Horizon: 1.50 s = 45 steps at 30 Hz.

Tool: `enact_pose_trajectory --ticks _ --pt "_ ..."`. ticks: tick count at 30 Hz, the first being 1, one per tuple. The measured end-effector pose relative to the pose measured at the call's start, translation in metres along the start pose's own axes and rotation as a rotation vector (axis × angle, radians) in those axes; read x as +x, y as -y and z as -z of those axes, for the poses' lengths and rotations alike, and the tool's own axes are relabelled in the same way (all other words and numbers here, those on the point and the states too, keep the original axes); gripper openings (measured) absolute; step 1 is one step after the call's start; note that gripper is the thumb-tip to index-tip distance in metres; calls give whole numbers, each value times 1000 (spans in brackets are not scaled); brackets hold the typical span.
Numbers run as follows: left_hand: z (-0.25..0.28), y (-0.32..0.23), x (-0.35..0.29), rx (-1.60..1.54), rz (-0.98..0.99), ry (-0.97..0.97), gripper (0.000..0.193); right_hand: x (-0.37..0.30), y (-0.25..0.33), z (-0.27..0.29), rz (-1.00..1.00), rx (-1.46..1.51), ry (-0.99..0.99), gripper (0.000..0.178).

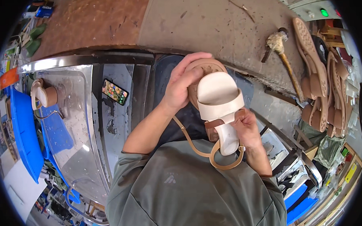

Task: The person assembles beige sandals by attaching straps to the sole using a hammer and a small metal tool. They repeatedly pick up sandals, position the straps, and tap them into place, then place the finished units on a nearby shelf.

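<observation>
The surface's [209,20] near edge runs just beyond the fingers of the left grip [179,87], sloping down to the right past the hammer [285,61], which lies by that edge. Further right, tan soles [312,60] crowd the side. Ahead of the hands, room opens as far as the hammer; to the left, a gap separates the forearm from the metal-rimmed stand [79,112].

The cream sandal [218,87] is held between the hands, in front of the shirt [191,184]. Its toe points away from the wearer, its heel toward the chest, the long axis nearly straight out. The left grip is closed around a sole [213,64] behind the toe; the right grip [247,128] pinches the sandal's side. A strap [188,140] loops loosely by the heel.
</observation>
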<state>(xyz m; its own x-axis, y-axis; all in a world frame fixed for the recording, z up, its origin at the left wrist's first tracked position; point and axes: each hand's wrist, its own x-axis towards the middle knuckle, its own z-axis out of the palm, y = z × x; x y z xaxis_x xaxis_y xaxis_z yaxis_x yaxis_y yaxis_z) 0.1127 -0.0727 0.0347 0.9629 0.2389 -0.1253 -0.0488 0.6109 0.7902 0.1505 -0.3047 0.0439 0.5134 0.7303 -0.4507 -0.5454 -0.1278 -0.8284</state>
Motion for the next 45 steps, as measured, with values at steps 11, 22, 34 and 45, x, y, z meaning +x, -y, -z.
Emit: enact_pose_trajectory --ticks 11,22,34,45 --pt "-5 19 3 -223 -96 277 84 2 20 -9 54 -144 -29 28" --pt "-7 20 3 -115 -162 322 67 0 17 -3 27 -209 -22 30" --pt "-20 17 -4 -206 -148 247 59 -2 23 -11 -2 -154 -84 22" --pt "-27 -42 -14 731 -120 170 53 -10 17 -8 21 -171 -69 26"
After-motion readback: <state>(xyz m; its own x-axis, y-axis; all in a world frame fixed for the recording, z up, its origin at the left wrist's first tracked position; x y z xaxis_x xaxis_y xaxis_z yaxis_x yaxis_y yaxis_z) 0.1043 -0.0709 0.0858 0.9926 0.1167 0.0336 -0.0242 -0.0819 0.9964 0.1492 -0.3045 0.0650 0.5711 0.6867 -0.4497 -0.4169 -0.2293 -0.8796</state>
